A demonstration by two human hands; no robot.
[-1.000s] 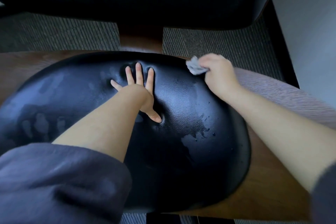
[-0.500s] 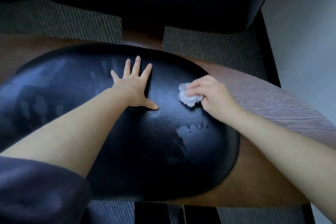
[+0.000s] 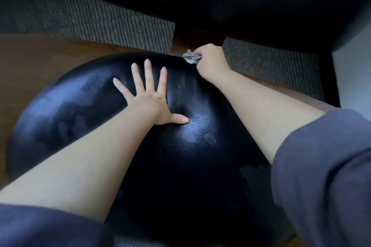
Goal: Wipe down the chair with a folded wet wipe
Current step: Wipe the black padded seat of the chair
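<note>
Count: 1 chair [image 3: 40, 60], carrying 1 black pad [image 3: 190, 146]; 1 wipe [image 3: 191, 57]. You bring 2 hands into view, left hand [image 3: 149, 100] and right hand [image 3: 210, 62], plus 2 sleeves [image 3: 50, 226] [image 3: 325, 166]. Left hand fingers [image 3: 148, 74] visible: 5; carpet [image 3: 100, 18] patches beyond the chair: 2.

The left hand [image 3: 148, 102] is lying flat on the chair seat [image 3: 200, 146], toward its far edge. The right hand [image 3: 210, 62] is gripping the wipe [image 3: 190, 57] at that far edge, just right of the left hand. The carpet [image 3: 100, 18] is lying beyond the seat.
</note>
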